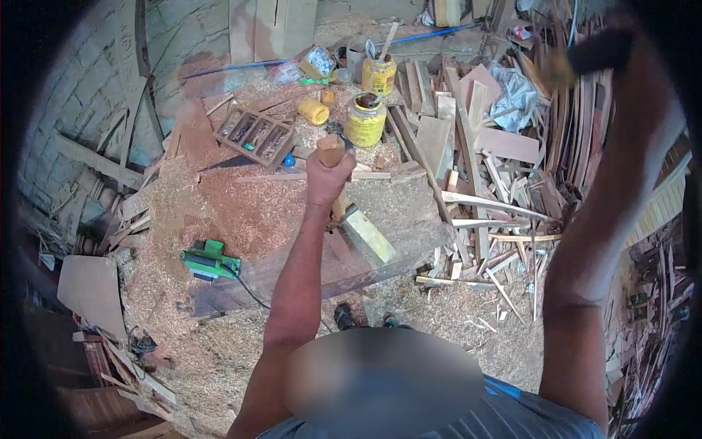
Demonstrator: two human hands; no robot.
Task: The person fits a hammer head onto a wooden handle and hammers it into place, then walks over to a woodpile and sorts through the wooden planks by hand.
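My left hand [330, 183] is closed round a brown wooden block [331, 150], whose top sticks out above the fingers and whose lower part shows beneath them. Just below the hand, a pale piece of wood [371, 234] lies slantwise on the workbench [409, 212], its upper end close to the block. High at the upper right, my right hand [635, 44] is raised, dark and blurred, with a tool [598, 53] in its grip. That tool has a dark part and a blurred yellowish end pointing left; its exact kind is unclear.
A green power planer [210, 260] with a black cord sits at the bench's left. Behind are a compartmented wooden box [256, 137], a fallen yellow container [314, 111] and yellow jars [365, 121]. Offcuts [479, 190] are piled right; shavings [168, 322] cover the floor.
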